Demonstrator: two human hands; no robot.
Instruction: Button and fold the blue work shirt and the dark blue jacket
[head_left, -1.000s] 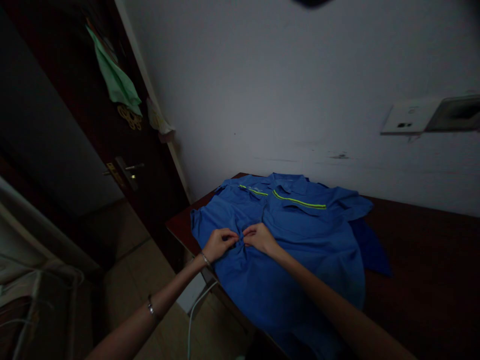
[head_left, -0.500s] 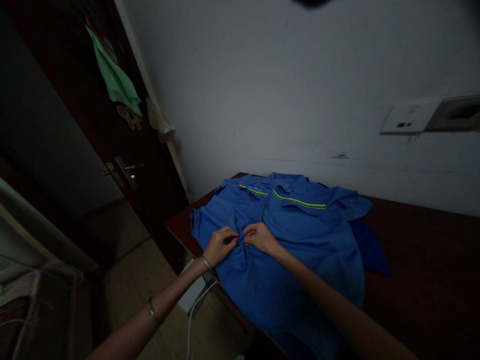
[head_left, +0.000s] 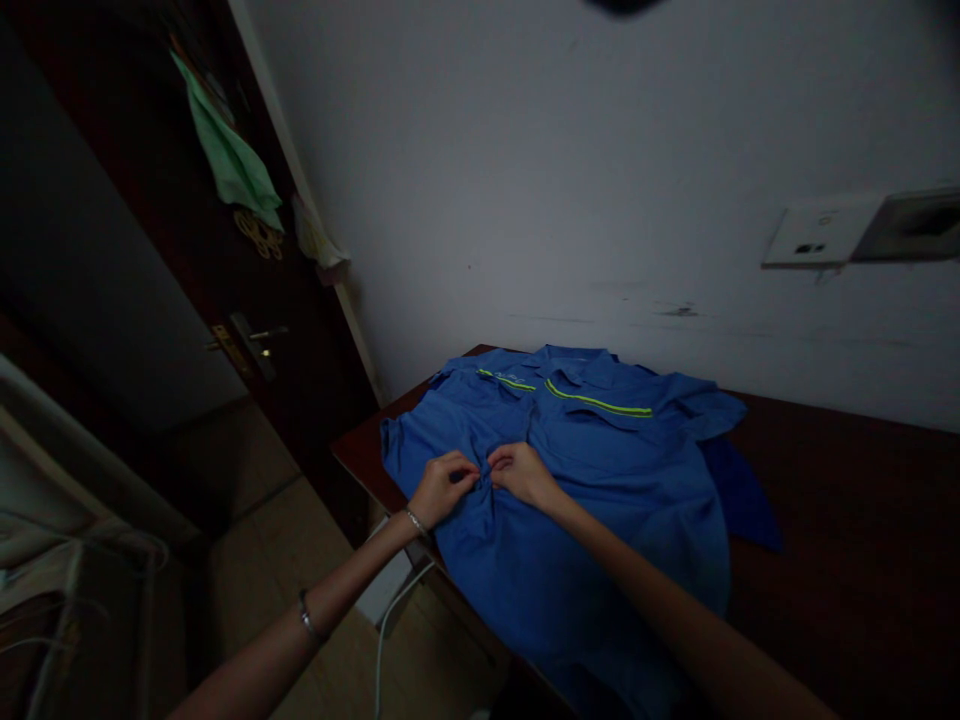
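Observation:
A blue short-sleeved shirt (head_left: pixel 600 480) with yellow-green stripes across its chest lies spread on a dark reddish-brown table, its collar toward the wall. My left hand (head_left: pixel 444 486) pinches the shirt's front placket from the left. Close beside it, my right hand (head_left: pixel 521 474) pinches the same gathered cloth from the right. The fingertips nearly meet, and the fabric is bunched between them. Whether a button sits there is too small to make out. A darker blue cloth (head_left: pixel 742 497) shows from under the shirt's right side.
The bare tabletop (head_left: pixel 847 480) stretches to the right, against a pale wall (head_left: pixel 555 180) with a socket plate (head_left: pixel 817 235). At left stands a dark door (head_left: pixel 300 350) with a handle and a hanging green cloth (head_left: pixel 232 155). A white cable (head_left: pixel 382 630) hangs below the table's left edge.
Both hands stay pinched at the same spot on the placket, with only a slight shift of the fingers to the right. The shirt lies almost exactly as before.

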